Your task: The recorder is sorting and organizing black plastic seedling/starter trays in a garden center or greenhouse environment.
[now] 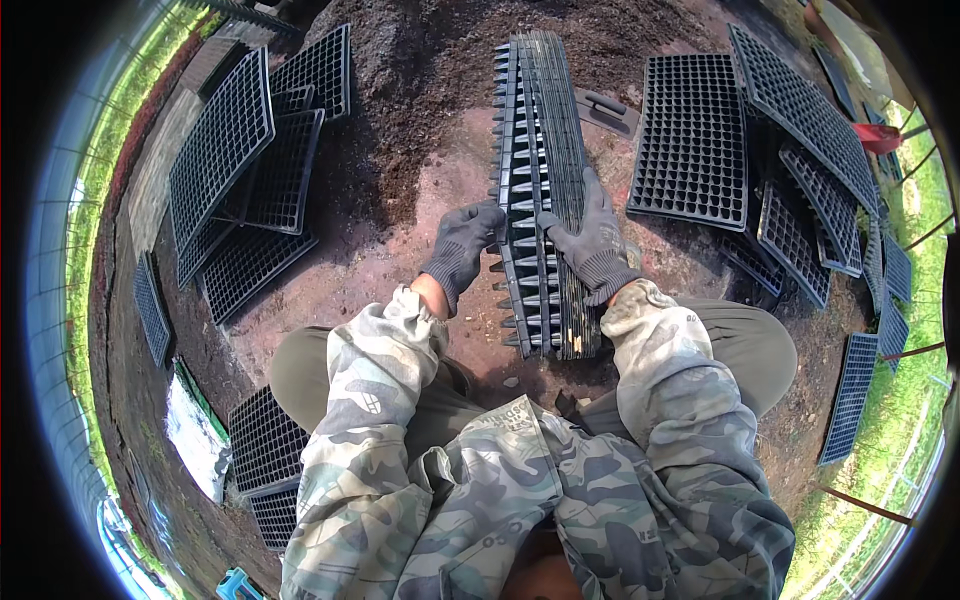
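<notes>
A nested stack of black plastic seedling trays [566, 187] stands on edge in front of me, its rims facing up. The leftmost tray [510, 247] is partly spread from the others, and its tapered cells show in the gap. My left hand [469, 236], in a dark grey knit glove, pinches that tray's upper rim near its middle. Gloved the same way, my right hand [592, 236] grips the stack from the right. Its thumb lies over the rims and its fingers stretch along the outer side.
Dark potting soil [405, 150] is heaped beyond the stack on a reddish floor [457, 180]. A plastering float [607, 112] lies behind the stack. Cell trays lean in piles at left [225, 142] and right [690, 142]. A white sack [195, 431] rests at lower left.
</notes>
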Tool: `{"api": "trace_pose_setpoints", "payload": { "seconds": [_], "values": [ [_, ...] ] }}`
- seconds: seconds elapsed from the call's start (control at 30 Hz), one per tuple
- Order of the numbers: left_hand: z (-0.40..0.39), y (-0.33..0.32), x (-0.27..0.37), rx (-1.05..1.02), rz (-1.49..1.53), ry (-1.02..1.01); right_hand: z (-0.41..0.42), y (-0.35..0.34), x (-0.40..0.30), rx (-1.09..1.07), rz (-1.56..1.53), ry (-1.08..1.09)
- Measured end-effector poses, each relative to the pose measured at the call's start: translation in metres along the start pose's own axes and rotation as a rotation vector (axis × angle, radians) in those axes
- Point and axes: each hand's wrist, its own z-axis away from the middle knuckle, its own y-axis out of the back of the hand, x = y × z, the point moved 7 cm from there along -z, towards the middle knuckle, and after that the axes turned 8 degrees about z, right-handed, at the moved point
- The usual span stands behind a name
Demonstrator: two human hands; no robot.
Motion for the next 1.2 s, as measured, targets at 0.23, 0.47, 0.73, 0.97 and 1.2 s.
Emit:
{"api": "trace_pose_setpoints", "payload": {
  "seconds": [0.23, 0.47, 0.73, 0.97, 1.2],
  "values": [
    [-0.007, 0.001, -0.006, -0.01, -0.324, -0.138, 0.01, 0.007, -0.02, 0.126, 0.05, 0.145],
    [-0.033, -0.001, -0.017, 0.018, -0.53, -0.198, 0.006, 0.005, -0.034, 0.087, 0.211, 0.366],
    [-0.01, 0.023, 0.017, 0.151, -0.575, -0.121, 0.009, 0.022, -0.016, 0.109, 0.152, 0.346],
    [-0.002, 0.054, 0.045, 0.218, -0.388, -0.34, 0.008, 0.027, -0.009, 0.097, 0.129, 0.325],
    [0.008, 0.042, 0.041, 0.351, -1.072, -0.739, 0.009, 0.021, -0.012, 0.08, 0.147, 0.299]
  ]
}}
